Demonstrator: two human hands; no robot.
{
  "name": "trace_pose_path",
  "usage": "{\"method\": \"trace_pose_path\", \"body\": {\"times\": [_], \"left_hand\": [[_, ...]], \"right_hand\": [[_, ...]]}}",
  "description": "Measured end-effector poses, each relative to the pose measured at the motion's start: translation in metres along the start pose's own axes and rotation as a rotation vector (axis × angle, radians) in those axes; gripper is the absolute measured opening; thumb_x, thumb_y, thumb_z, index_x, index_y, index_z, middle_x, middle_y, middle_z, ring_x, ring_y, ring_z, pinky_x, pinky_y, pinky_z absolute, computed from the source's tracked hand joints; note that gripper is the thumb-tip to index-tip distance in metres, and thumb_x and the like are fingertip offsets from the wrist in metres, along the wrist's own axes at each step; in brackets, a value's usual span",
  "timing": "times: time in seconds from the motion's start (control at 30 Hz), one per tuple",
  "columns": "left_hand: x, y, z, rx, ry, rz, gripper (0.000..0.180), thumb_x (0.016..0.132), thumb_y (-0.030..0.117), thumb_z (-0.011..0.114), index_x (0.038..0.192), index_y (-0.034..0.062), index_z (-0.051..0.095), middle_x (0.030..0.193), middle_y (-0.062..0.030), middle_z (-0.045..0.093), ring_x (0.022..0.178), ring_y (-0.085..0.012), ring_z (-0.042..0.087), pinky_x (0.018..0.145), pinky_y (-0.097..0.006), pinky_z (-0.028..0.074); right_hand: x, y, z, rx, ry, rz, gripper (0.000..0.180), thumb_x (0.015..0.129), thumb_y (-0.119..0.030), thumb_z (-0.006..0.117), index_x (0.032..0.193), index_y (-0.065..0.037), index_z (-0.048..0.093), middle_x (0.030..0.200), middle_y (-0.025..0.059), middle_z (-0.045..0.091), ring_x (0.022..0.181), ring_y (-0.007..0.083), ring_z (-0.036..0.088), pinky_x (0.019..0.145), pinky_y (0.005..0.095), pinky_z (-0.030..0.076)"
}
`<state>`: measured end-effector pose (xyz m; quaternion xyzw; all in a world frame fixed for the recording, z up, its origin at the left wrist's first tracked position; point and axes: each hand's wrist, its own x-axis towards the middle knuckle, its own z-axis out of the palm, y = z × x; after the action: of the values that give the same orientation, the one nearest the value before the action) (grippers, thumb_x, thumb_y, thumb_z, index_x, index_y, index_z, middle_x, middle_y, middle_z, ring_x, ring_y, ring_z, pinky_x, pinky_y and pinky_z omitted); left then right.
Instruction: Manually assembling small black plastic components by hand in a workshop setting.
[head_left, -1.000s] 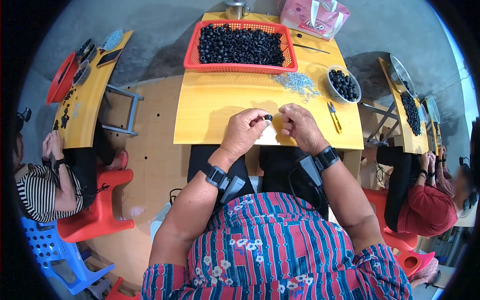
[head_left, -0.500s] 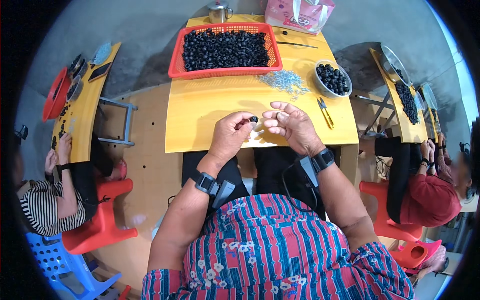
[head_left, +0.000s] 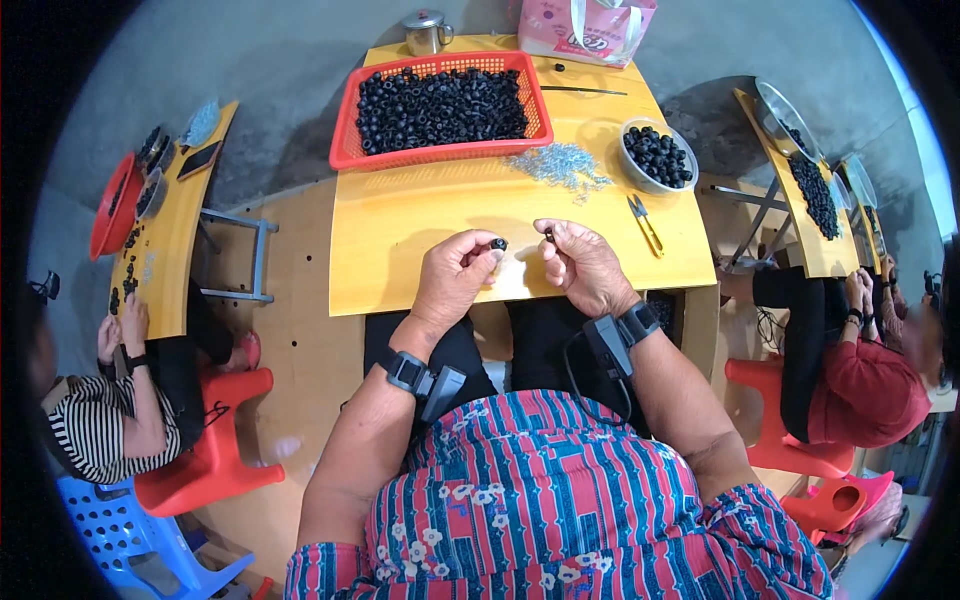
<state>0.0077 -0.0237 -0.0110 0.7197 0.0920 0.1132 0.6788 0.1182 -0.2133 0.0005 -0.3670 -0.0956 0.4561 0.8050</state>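
My left hand (head_left: 452, 275) pinches a small black ring-shaped part (head_left: 499, 243) between thumb and forefinger, over the table's near edge. Just to its right, my right hand (head_left: 592, 268) is closed, with a tiny dark piece (head_left: 549, 235) at the thumb and fingertip; its kind is too small to tell. The two hands are a short gap apart. Beyond them lies a loose pile of small clear bluish pieces (head_left: 562, 167). A red plastic basket (head_left: 440, 158) full of similar black parts (head_left: 440, 108) stands at the back left.
Right of the pile, a clear round tub (head_left: 652, 187) holds black parts, with yellow-handled thread snips (head_left: 646, 226) nearer me. A metal mug (head_left: 426, 35), a pink bag (head_left: 580, 35) and a thin dark strip (head_left: 585, 91) lie farther back. People sit at side tables (head_left: 190, 220) left and right.
My right hand has gone from loosely spread fingers to a closed pinch with a tiny dark piece at its tips. My left hand still holds the black part. The view has shifted slightly.
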Motion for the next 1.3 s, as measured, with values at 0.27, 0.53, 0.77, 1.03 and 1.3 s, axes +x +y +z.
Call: {"method": "trace_pose_path", "body": {"times": [0.27, 0.53, 0.77, 1.03, 1.3], "left_hand": [[0.000, 0.002, 0.001, -0.001, -0.006, -0.011, 0.014, 0.092, 0.007, 0.062, 0.103, 0.0000, 0.067, 0.084, 0.0001, 0.062, 0.074, -0.0050, 0.058, 0.064, -0.021, 0.053], [-0.001, 0.000, 0.000, 0.019, -0.012, 0.035, 0.014, 0.092, 0.007, 0.063, 0.103, -0.0002, 0.067, 0.086, -0.0010, 0.064, 0.073, -0.0050, 0.058, 0.065, -0.021, 0.054], [-0.001, -0.002, 0.000, 0.001, -0.014, 0.038, 0.013, 0.092, 0.007, 0.063, 0.102, -0.0006, 0.066, 0.085, -0.0006, 0.063, 0.073, -0.0050, 0.058, 0.065, -0.021, 0.053], [-0.001, -0.003, -0.002, 0.050, -0.020, 0.056, 0.016, 0.090, 0.004, 0.063, 0.105, -0.0013, 0.065, 0.086, -0.0013, 0.062, 0.074, -0.0060, 0.059, 0.065, -0.021, 0.054], [-0.002, 0.001, -0.001, 0.090, -0.029, 0.083, 0.014, 0.089, 0.003, 0.064, 0.102, -0.0028, 0.064, 0.085, -0.0035, 0.062, 0.074, -0.0081, 0.060, 0.066, -0.022, 0.055]], "right_hand": [[-0.004, 0.001, 0.005, -0.058, 0.055, 0.031, 0.027, 0.100, -0.009, 0.049, 0.121, 0.005, 0.056, 0.095, 0.0070, 0.063, 0.076, 0.0116, 0.059, 0.072, 0.0250, 0.055], [-0.006, 0.001, 0.020, -0.095, 0.143, 0.004, 0.029, 0.099, -0.007, 0.050, 0.123, 0.007, 0.056, 0.094, 0.0064, 0.060, 0.079, 0.0114, 0.057, 0.079, 0.0274, 0.055], [-0.003, 0.002, 0.022, -0.161, 0.158, -0.003, 0.026, 0.096, -0.005, 0.055, 0.119, 0.005, 0.060, 0.094, 0.0050, 0.062, 0.078, 0.0120, 0.059, 0.079, 0.0294, 0.055], [0.001, 0.004, 0.026, -0.240, 0.181, -0.042, 0.022, 0.093, 0.000, 0.057, 0.114, 0.003, 0.063, 0.093, 0.0050, 0.065, 0.079, 0.0129, 0.062, 0.078, 0.0292, 0.055], [0.007, 0.000, 0.038, -0.384, 0.178, -0.036, 0.021, 0.093, -0.001, 0.058, 0.112, 0.003, 0.065, 0.090, 0.0059, 0.067, 0.079, 0.0115, 0.063, 0.077, 0.0274, 0.055]]}}
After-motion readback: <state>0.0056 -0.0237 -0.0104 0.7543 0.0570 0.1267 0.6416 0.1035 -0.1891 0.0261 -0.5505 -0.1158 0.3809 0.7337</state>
